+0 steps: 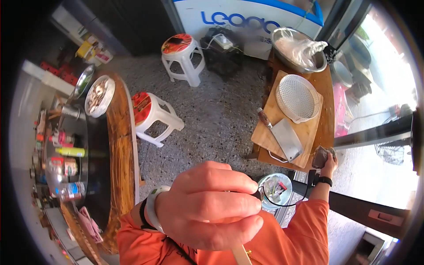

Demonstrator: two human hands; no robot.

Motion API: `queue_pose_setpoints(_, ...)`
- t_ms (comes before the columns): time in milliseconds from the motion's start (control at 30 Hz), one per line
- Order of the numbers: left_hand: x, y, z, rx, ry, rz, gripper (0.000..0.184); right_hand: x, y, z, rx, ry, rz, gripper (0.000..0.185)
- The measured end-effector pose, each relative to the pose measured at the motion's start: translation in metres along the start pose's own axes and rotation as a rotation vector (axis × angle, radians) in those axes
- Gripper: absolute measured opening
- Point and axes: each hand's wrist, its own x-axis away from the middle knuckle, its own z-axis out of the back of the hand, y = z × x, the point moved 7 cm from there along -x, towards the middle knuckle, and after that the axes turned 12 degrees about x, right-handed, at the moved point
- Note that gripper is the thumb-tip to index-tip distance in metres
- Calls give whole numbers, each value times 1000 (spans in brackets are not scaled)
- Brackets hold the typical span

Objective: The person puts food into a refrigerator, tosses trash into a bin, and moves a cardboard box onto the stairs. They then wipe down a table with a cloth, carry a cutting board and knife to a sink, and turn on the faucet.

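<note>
Close to the camera, my left hand (207, 203) is closed with its fingers curled. What it holds, if anything, is hidden. A pale wooden strip (240, 255) shows just below it, and a black cable (282, 205) runs from beside its fingertips toward my right arm. Out at the table's near right corner, my right hand (330, 164) grips a grey-brown cloth (322, 157). Nearby on the wooden table (326, 128) lies a cutting board (265, 132). On the board rest a cleaver (287, 139), its wooden handle pointing away from me, and a white colander (298, 98).
A metal basin (304, 66) with a plastic bag stands at the table's far end. Below the near edge is a lined bin (269, 203). Two white stools (161, 117) stand on the floor. A wooden counter (121, 145) at left carries a white basket (107, 99), bottles and packets.
</note>
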Motion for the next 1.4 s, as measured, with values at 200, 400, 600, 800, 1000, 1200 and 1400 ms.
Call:
queue_pose_setpoints(200, -37, -78, -17, 20, -44, 6, 21, -9, 9, 0, 58, 84, -33, 47)
queue_pose_setpoints(400, -64, -198, -42, 87, -253, 255, 39, -14, 66, -24, 649, -136, 6, 68)
queue_pose_setpoints(600, 13, -377, -55, 7, -208, 848, 19, 26, 48, 20, 800, 340, 44, 46)
queue_pose_setpoints(800, 66, -570, -103, -150, -423, 860, 47, 190, 118, -29, 129, -139, -899, 46)
queue_pose_setpoints(1000, 50, -674, -202, -162, -890, 983, 85, 239, 63, -122, -246, 58, -1023, 64)
queue_pose_setpoints(1200, 62, -697, -210, -220, -1083, 1076, 84, 249, 59, -137, -263, 289, -1049, 72)
queue_pose_setpoints(1400, 159, -678, -155, 231, -1004, 1438, 69, 265, 98, -130, -443, 547, -779, 71)
